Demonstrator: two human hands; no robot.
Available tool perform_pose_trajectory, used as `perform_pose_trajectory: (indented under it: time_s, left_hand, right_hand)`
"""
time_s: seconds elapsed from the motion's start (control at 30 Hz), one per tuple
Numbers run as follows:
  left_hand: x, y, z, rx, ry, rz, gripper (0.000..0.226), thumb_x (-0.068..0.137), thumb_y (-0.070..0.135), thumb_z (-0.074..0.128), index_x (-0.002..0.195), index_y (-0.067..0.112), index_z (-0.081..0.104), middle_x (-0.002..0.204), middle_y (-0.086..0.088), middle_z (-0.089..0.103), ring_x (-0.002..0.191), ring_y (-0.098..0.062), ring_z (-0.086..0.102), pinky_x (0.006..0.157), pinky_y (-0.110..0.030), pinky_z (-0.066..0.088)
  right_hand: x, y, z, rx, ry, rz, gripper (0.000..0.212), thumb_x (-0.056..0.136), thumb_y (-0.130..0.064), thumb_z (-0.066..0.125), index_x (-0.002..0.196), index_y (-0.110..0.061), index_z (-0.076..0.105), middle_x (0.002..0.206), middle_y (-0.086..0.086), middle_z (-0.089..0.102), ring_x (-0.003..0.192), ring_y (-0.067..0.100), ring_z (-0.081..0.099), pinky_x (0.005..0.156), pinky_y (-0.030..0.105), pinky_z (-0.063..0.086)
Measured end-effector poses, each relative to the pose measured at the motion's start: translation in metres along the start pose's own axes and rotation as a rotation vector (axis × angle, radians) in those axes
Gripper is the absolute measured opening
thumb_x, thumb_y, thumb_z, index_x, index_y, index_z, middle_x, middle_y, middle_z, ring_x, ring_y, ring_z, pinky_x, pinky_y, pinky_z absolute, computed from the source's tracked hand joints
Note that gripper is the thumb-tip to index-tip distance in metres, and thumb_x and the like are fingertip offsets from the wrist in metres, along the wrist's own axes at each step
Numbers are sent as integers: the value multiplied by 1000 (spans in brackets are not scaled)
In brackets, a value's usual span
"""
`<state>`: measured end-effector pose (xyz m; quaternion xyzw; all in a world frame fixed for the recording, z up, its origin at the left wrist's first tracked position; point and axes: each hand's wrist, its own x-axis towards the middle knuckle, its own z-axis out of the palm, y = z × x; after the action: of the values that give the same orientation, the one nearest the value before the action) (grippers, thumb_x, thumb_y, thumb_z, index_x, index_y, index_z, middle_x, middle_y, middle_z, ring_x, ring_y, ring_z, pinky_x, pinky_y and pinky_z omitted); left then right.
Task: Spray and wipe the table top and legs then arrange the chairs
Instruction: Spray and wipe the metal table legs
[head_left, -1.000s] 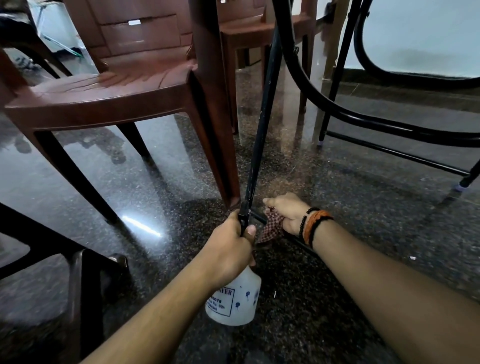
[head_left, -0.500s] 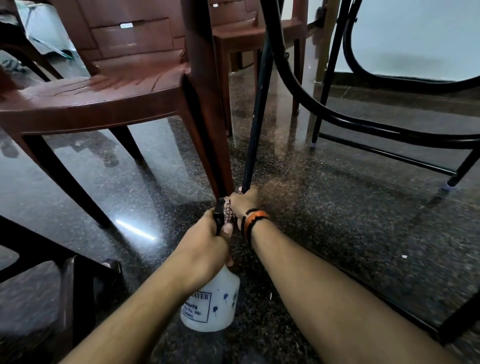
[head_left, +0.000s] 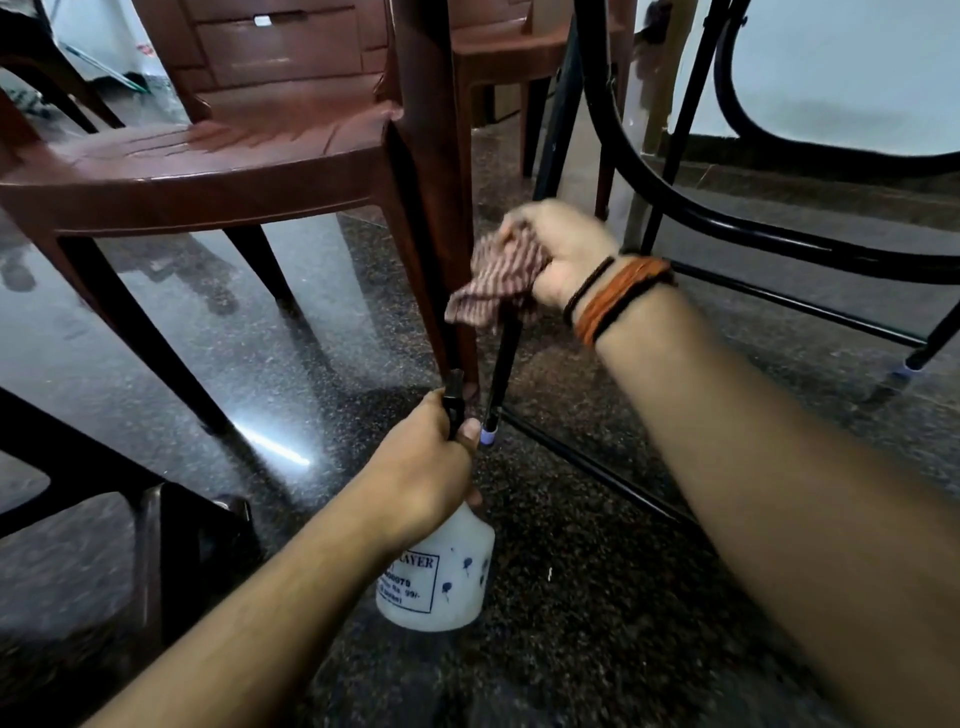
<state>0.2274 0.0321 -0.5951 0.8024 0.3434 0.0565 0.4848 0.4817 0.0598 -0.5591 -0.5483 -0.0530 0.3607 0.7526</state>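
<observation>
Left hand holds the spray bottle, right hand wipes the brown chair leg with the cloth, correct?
Not quite. In the head view the right hand wraps the cloth around the black table leg, not the chair leg. Left hand does hold the spray bottle.

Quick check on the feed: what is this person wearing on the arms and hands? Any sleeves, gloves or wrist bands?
No gloves and no sleeves in view: both forearms are bare to the frame edge. The right hand has a stack of cords at the wrist: thin black bands nearest the hand, then a thicker bundle of orange threads edged in black. The left hand and its wrist carry nothing.
</observation>
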Motion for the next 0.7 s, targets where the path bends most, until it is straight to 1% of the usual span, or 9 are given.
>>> perform_pose_trajectory:
  time_s: [0.03,0.07,0.13,0.2,0.27,0.4,0.5,0.63,0.7]
  left_hand:
    - [1,0,2,-5,-2,1,18,118,28,44,132,21,53,87,0,71,50,8,62,47,-7,39]
    - [2,1,4,-7,-5,2,20,118,28,44,136,21,52,89,0,70,50,7,63,47,-6,39]
    - [3,2,10,-16,-16,-4,26,118,28,44,143,24,49,94,-5,72,54,2,66,46,-5,40]
    - [5,4,15,-18,-34,-12,30,118,27,44,147,25,47,99,-7,71,59,-1,66,46,-4,41]
    - [8,5,20,-7,-54,-20,34,118,27,44,152,25,46,103,-7,72,58,1,66,47,-4,41]
    - [15,3,27,0,-54,-19,34,118,30,44,151,25,49,89,-7,76,52,7,64,45,-8,39]
    - [20,1,30,-20,-31,-17,33,117,31,45,151,28,47,92,-4,78,69,-3,71,54,-12,42]
    - [26,1,33,-31,22,-3,28,117,26,47,144,24,49,92,9,67,75,1,58,52,-2,42]
    - [31,-1,33,-29,33,-2,29,117,24,47,145,21,50,95,7,67,74,-1,58,52,-2,42]
  right_hand:
    - [-6,-20,3,53,-25,-36,37,104,-1,49,67,-1,56,67,16,60,65,31,66,79,44,67]
    - [-15,-40,5,117,-45,-75,39,104,-1,50,65,-3,55,63,14,60,64,30,65,75,45,68]
    - [-26,-62,10,307,-84,-103,50,105,1,48,56,-7,52,51,9,55,47,23,61,49,34,62]
    - [-27,-64,12,389,-71,-144,51,104,4,50,55,-8,51,50,8,54,39,19,56,49,29,57]
    - [-25,-52,11,289,-27,-237,43,100,9,55,60,-6,52,58,12,54,43,23,58,57,31,57]
    - [-22,-28,-2,91,-85,-310,18,99,5,64,86,-7,62,62,10,62,50,22,61,45,27,45]
    - [-11,24,-19,-87,-43,-275,19,98,4,65,113,-9,64,85,13,70,62,24,66,47,27,50]
    - [2,129,-45,-401,-21,-138,21,97,7,62,103,-12,56,71,8,59,47,9,62,47,23,52]
    - [15,164,-48,-581,36,-119,19,94,-2,67,88,-17,57,73,4,60,66,17,68,69,33,63]
